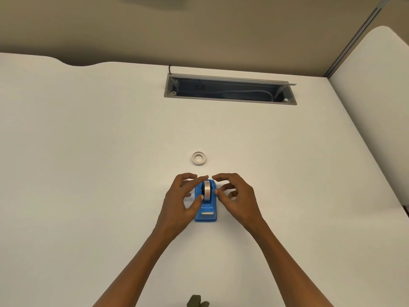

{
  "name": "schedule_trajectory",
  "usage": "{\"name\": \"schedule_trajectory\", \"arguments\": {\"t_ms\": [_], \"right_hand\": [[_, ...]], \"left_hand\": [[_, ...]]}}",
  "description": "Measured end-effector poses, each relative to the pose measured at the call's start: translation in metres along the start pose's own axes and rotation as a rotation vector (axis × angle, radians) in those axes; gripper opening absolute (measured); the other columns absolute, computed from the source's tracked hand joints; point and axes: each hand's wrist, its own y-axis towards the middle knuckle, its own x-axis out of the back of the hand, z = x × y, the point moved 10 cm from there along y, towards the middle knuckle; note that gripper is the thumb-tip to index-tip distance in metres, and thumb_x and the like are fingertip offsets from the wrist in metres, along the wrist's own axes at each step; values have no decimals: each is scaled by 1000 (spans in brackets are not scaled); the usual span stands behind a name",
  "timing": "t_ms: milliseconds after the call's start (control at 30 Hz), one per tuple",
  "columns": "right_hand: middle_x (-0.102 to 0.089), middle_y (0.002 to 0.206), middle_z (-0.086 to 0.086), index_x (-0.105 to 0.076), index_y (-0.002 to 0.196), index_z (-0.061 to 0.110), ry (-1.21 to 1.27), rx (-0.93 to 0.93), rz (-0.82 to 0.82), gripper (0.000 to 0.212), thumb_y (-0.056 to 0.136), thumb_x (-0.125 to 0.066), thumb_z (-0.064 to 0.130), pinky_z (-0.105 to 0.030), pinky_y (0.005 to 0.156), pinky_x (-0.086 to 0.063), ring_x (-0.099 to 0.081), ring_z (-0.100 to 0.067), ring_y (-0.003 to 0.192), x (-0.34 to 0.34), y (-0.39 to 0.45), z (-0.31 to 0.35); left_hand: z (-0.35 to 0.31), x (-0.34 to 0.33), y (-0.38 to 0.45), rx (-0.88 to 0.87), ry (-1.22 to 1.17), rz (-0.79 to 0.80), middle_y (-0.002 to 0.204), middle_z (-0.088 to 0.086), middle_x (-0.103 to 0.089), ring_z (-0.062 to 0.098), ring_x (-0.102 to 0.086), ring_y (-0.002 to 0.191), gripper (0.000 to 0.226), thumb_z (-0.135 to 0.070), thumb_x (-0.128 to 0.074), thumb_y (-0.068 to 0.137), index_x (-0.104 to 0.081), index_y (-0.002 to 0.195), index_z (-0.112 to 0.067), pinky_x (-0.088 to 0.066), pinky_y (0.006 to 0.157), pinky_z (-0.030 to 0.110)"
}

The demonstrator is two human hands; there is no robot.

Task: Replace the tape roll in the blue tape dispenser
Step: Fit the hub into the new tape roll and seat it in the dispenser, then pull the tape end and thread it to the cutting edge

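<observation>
Blue tape dispenser (205, 209) upright on the white bench (88, 151), a tape roll (207, 191) seated in its cradle. Left hand (183, 198) and right hand (234, 196) either side of it, each grip apart, fingertips beside the roll; actual contact unclear. Second tape roll (198, 158) flat just beyond. Open cable slot (230, 90) farther back.

Blue tape dispenser (205, 209) holds an upright roll (207, 191); spare roll (198, 158) lies flat beyond.
</observation>
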Motion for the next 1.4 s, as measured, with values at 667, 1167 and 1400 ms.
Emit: {"name": "schedule_trajectory", "arguments": {"t_ms": [667, 1167, 1400], "right_hand": [[-50, 128, 6, -67, 109, 26, -135, 133, 146, 38, 75, -63, 10, -11, 85, -41, -53, -10, 110, -13, -11, 13], [-46, 133, 2, -57, 126, 24, -154, 58, 231, 50, 76, -65, 23, -25, 93, -42, -46, -14, 123, -25, 0, 5], [-53, 126, 7, -53, 127, 29, -72, 45, 206, 54, 78, -67, 10, -4, 77, -39, -54, -7, 111, -21, 1, 1]], "left_hand": [[14, -15, 7, 4, -22, 103, 123, -11, -40, 4, -49, 108, 59, -20, -67, 81, -38, 110, -62, -42, 81, 11], [15, -14, 6, 5, -46, 88, 124, -9, -42, 9, -49, 110, 61, -28, -70, 79, -35, 127, -44, -46, 83, 15], [12, -9, 6, -26, -56, 53, 122, -7, -45, 5, -50, 109, 41, -29, -69, 80, -48, 110, -49, -46, 77, 10]]}}
